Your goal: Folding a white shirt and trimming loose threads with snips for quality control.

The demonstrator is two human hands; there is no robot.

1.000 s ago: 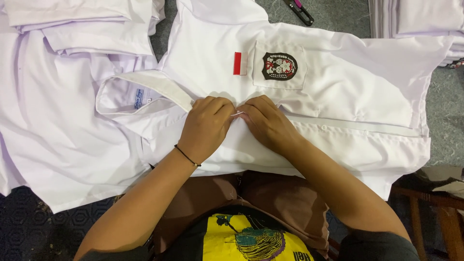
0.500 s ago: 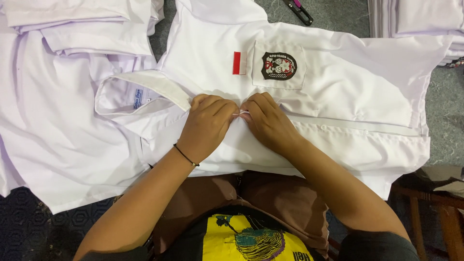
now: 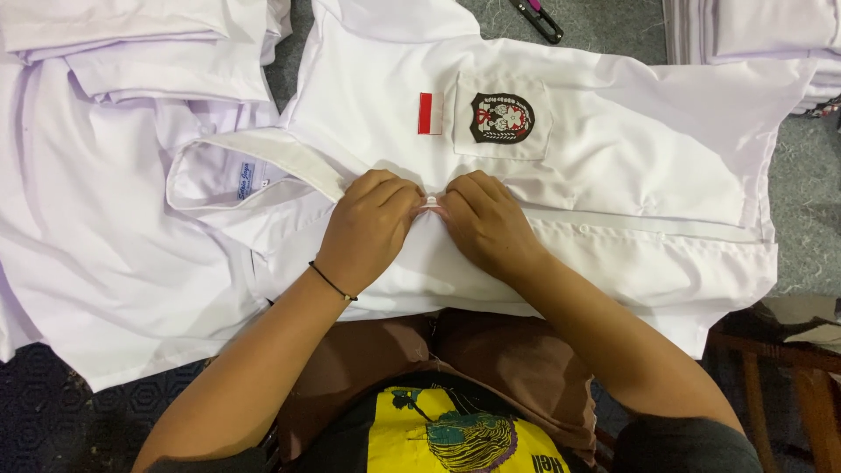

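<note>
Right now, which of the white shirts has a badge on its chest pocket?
The shirt spread in the middle, under both hands, the left hand and the right hand. Its pocket bears a dark badge; the shirts at left show none.

Folded white shirts (image 3: 140, 52), thread snips (image 3: 536, 17)

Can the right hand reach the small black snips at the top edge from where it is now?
Probably yes. The right hand is pinching the placket of the white shirt together with the left hand. Only flat shirt fabric lies between it and the black snips, but it would have to let go first.
</note>
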